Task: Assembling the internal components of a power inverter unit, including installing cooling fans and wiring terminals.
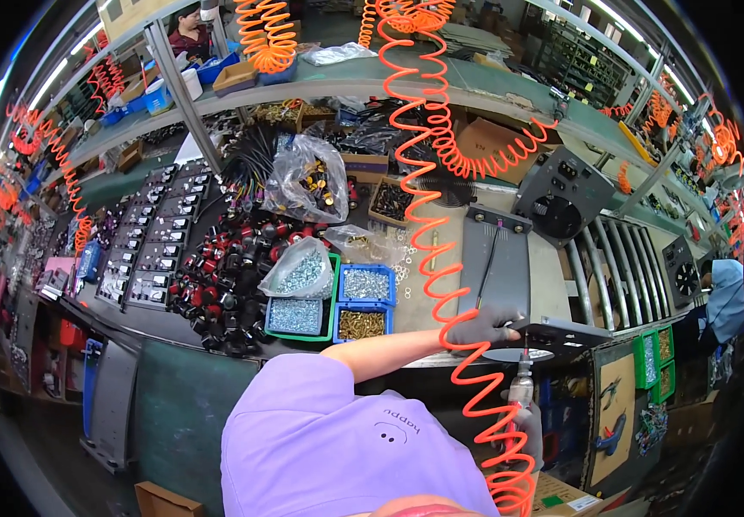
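Observation:
In a grey glove, my left hand (478,328) grips the near left edge of a dark metal panel (566,334) with cut-out holes. My right hand (529,426), also gloved, is closed around an air screwdriver (522,384) held upright. Its bit points at the panel's near edge; whether it touches a screw is too small to tell. An orange coiled air hose (467,362) passes in front of my left hand and hides part of it and of the tool. Beyond the panel lies a grey metal plate (497,258) with a dark rod across it.
Blue bins hold silver screws (367,283) and brass screws (361,325). Left of them are piled red-and-black parts (238,267) and rows of switch-like parts (152,233). A fan-holed panel (562,198) and metal bars (618,267) lie right. Another person (191,34) is at far left.

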`<action>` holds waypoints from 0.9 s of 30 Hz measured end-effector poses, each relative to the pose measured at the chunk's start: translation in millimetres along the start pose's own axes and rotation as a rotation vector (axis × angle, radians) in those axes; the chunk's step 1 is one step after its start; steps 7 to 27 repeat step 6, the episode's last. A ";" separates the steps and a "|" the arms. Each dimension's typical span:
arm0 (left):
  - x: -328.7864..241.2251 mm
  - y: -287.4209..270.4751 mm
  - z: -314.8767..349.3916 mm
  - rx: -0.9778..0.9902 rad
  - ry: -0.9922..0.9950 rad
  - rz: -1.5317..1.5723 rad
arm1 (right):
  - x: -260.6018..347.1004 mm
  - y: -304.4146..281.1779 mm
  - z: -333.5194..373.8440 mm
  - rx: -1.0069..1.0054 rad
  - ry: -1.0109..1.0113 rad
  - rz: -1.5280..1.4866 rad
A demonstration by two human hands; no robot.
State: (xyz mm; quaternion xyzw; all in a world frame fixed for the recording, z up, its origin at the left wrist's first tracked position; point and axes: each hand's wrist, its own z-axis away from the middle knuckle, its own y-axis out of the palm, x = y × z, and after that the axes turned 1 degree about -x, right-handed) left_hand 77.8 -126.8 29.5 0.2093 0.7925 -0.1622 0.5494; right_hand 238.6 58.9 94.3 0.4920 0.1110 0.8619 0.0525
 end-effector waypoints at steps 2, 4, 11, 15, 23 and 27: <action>0.7 -5.4 13.0 -0.044 -0.016 -0.036 | -4.7 -10.4 3.7 0.036 0.003 -0.004; 67.3 -11.5 40.7 -0.366 -0.507 0.639 | -12.7 -20.1 9.3 0.081 -0.015 -0.056; 189.8 -20.8 105.6 -0.230 -0.068 0.064 | -33.6 -42.5 23.3 0.126 0.082 -0.075; 189.8 -20.8 105.6 -0.230 -0.068 0.064 | -33.6 -42.5 23.3 0.126 0.082 -0.075; 189.8 -20.8 105.6 -0.230 -0.068 0.064 | -33.6 -42.5 23.3 0.126 0.082 -0.075; 189.8 -20.8 105.6 -0.230 -0.068 0.064 | -33.6 -42.5 23.3 0.126 0.082 -0.075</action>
